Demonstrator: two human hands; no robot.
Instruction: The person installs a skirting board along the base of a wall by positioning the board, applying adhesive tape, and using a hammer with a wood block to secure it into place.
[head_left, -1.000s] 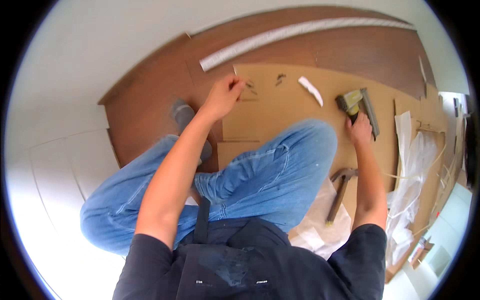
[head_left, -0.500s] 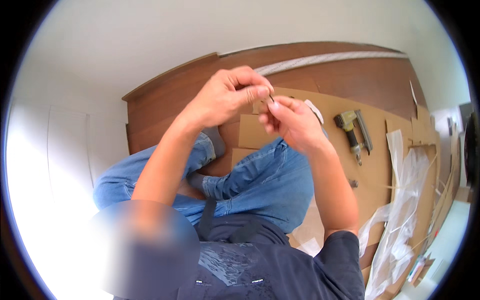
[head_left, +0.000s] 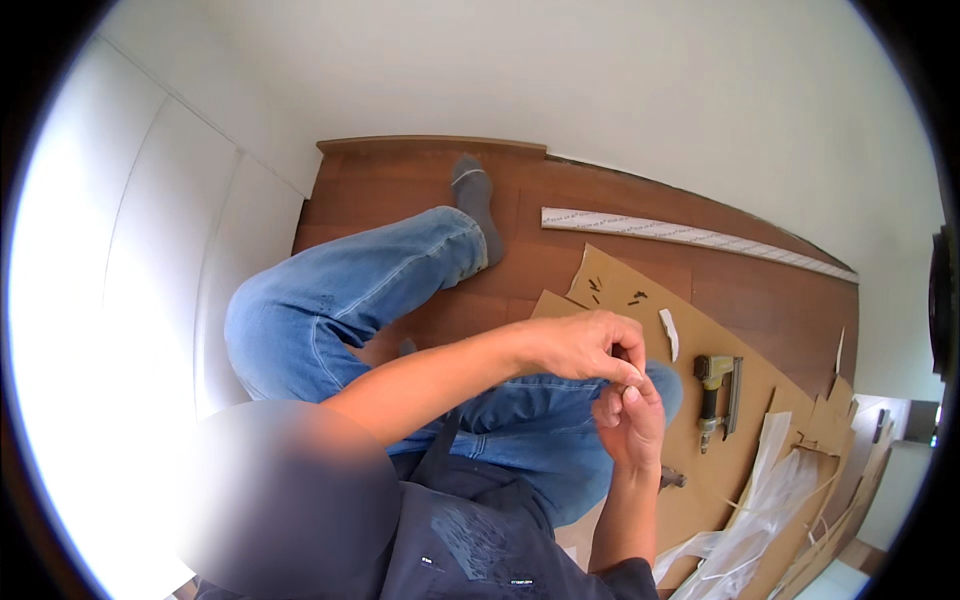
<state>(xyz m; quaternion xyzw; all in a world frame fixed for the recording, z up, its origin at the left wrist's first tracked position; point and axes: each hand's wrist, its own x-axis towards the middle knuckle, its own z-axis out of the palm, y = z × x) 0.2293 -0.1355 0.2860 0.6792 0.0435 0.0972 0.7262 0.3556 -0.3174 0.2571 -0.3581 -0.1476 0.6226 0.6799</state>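
My left hand (head_left: 592, 345) reaches across in front of me, thumb and fingers closed in a pinch. Its fingertips meet those of my right hand (head_left: 636, 425), which is also closed, thumb pressed against the fingers. Whatever lies between the fingertips is too small or too hidden to make out. Both hands are above my bent right knee (head_left: 665, 385). Beyond them, several short dark slivers (head_left: 638, 298) lie scattered on the brown cardboard sheet (head_left: 685, 310), and a white strip (head_left: 669, 334) rests nearby.
A green and black pneumatic nail gun (head_left: 714, 390) lies on the cardboard to the right. Crumpled clear plastic (head_left: 765, 490) is nearer me. A long wrapped strip (head_left: 690, 236) lies along the wooden floor (head_left: 400, 180) by the white wall. A brown baseboard (head_left: 430, 143) runs at the far left.
My view has turned, and both hands now sit lower and further right in it. The thin dark piece that showed between my fingers is hidden. My left foot is stretched out further.
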